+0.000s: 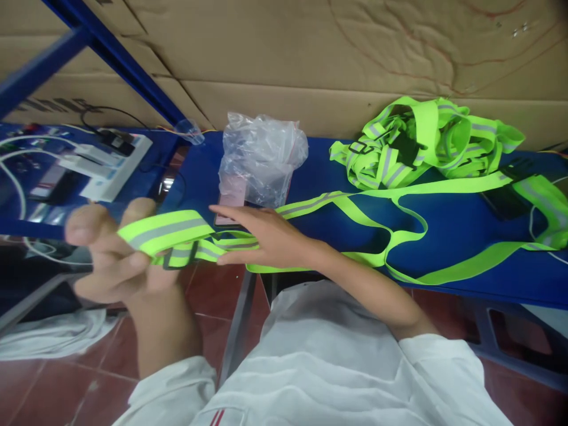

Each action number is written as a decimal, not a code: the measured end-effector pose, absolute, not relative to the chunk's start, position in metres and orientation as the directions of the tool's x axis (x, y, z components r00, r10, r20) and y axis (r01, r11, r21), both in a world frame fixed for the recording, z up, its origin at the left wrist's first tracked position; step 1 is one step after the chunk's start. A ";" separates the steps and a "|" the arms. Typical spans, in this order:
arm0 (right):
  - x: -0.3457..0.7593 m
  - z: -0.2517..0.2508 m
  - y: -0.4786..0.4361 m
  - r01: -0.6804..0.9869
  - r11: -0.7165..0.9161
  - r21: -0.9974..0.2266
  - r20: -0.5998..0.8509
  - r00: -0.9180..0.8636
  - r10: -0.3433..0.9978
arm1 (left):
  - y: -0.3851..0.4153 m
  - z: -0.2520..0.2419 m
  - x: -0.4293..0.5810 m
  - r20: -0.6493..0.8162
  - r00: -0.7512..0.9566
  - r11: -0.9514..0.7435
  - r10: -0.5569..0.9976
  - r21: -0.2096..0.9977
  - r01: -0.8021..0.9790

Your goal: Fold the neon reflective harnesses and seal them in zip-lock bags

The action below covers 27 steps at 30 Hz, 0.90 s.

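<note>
My left hand [110, 251] is closed in a pinch on the end of a neon-green strap with a grey reflective stripe [171, 232]. My right hand [261, 239] lies on the same strap with fingers stretched out flat, pressing the folded bands near a black buckle [180, 257]. The strap runs on to the right as loops of a reflective vest [399, 236] spread over the blue table [465, 219].
A heap of more neon-green reflective vests [426, 142] lies at the table's back right. A crumpled clear plastic bag [261, 157] sits over a phone [231, 198]. A white power strip with cables [110, 163] is at left. Cardboard [310, 53] lines the back.
</note>
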State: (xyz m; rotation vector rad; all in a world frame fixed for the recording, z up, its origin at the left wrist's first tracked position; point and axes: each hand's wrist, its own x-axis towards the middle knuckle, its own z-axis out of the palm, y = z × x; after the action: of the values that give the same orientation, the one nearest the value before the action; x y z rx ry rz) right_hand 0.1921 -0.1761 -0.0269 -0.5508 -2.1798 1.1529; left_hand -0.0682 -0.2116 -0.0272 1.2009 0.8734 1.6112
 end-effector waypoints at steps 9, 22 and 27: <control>0.182 -0.059 -0.161 -0.155 0.109 -0.982 0.188 -0.721 0.667 | -0.221 -0.010 -0.038 0.536 0.260 -0.430 0.803 0.824 -0.371; 0.202 -0.030 -0.171 0.184 0.558 -0.809 0.373 -0.572 0.730 | -0.212 -0.016 -0.004 -0.131 0.027 0.132 0.991 0.990 -0.049; 0.205 -0.022 -0.168 0.241 0.605 -0.759 0.445 -0.486 0.752 | -0.201 -0.013 -0.001 0.016 -0.004 -0.015 1.000 0.994 0.109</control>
State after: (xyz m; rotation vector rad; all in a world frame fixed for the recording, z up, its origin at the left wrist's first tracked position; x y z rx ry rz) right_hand 0.2052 -0.1675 -0.0222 -0.7837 -2.0256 0.8051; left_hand -0.0011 -0.2012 -0.0127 1.2983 1.2858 1.1710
